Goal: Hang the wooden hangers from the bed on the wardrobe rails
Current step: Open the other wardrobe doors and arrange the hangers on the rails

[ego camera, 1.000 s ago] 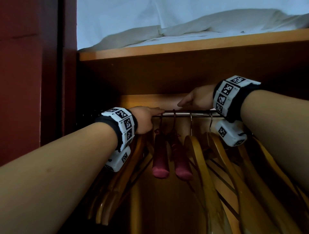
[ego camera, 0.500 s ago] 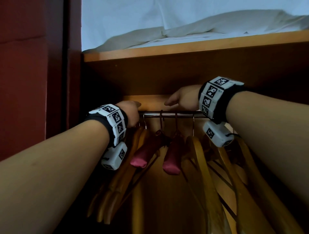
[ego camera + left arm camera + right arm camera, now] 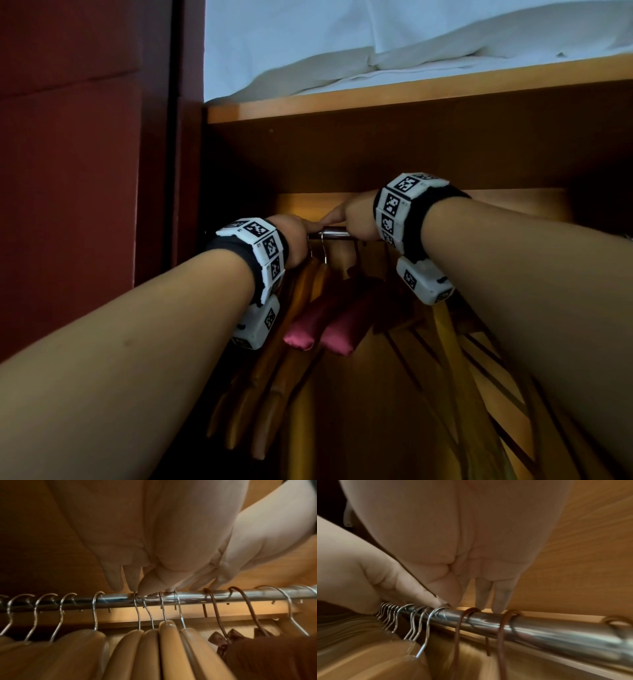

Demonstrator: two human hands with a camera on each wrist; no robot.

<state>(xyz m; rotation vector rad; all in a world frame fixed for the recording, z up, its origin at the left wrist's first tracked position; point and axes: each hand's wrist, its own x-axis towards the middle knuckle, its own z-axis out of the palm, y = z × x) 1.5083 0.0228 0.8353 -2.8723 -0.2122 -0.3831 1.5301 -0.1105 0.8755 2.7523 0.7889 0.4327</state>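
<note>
Both arms reach up into the wardrobe, and the two hands meet at the chrome rail [image 3: 334, 234] under the wooden shelf [image 3: 411, 99]. The left hand [image 3: 294, 240] rests on top of the rail with its fingers stretched out and close together, the fingertips [image 3: 145, 588] touching the bar right where a tight bunch of silver hooks [image 3: 150, 609] crosses it; it grips nothing that can be seen. The right hand [image 3: 356, 219] lies just beside it, fingers straight and pointing down at the rail, its fingertips [image 3: 500, 601] on the bar between two brown hooks [image 3: 467, 614]; its fingers are likewise extended, not clamped on anything. The wooden hangers [image 3: 154, 649] hang on the rail already: a packed group below the left hand, more spaced out farther left in the left wrist view, and others hanging under the right forearm in the head view [image 3: 455, 359]. Between the two groups hang two pink padded hangers [image 3: 318, 329], side by side and tilted, their brown hooks over the bar and a dark ribbon bow [image 3: 221, 641] at the neck of one. White bedding [image 3: 376, 51] lies folded on the shelf above. A dark red panel [image 3: 75, 171] stands to the left of the wardrobe opening.
</note>
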